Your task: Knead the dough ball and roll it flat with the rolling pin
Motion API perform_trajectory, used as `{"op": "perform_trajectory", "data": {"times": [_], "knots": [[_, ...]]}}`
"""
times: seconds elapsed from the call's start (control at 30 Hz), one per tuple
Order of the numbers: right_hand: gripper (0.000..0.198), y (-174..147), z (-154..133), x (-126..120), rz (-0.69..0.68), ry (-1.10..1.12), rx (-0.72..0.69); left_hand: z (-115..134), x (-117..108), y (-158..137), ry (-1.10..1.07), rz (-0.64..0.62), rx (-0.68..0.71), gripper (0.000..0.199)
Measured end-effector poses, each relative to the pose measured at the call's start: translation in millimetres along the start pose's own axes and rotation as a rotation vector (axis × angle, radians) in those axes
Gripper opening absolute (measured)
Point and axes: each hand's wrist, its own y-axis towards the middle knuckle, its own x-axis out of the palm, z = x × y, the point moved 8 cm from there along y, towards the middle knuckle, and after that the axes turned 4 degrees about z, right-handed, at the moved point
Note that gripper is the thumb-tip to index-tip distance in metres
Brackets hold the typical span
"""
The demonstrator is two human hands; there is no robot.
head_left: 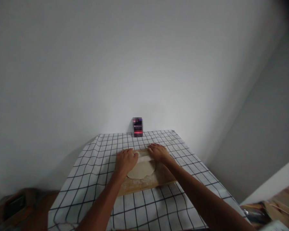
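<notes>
A flattened sheet of pale dough (141, 171) lies on a floured wooden board (144, 185). Across its far part runs a light rolling pin (144, 158). My left hand (126, 159) is closed over the pin's left end, with the thumb toward the middle. On the right end, my right hand (158, 152) is curled over the pin in the same way. Both palms hide the pin's ends, so only its middle shows. The near edge of the dough is uneven.
A white cloth with a black grid (91, 183) covers the table. At the back, a phone-like upright object (137, 127), blurred out, leans by the wall (144, 64). A box-like item (16, 205) is low on the left; assorted things (257, 213) are low on the right.
</notes>
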Motion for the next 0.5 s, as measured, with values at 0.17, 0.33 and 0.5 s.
{"op": "perform_trajectory", "data": {"times": [0.17,0.33,0.5], "knots": [[0.053,-55,-5,-1,0.101,0.003,0.011,13,-9,-22,-0.037,0.098,0.08,0.035],[0.057,-103,-11,11,0.149,0.026,0.058,14,-12,-34,-0.062,0.09,0.09,0.035],[0.052,-99,-12,6,0.167,0.022,0.062,14,-12,-36,-0.075,0.081,0.094,0.035]]}}
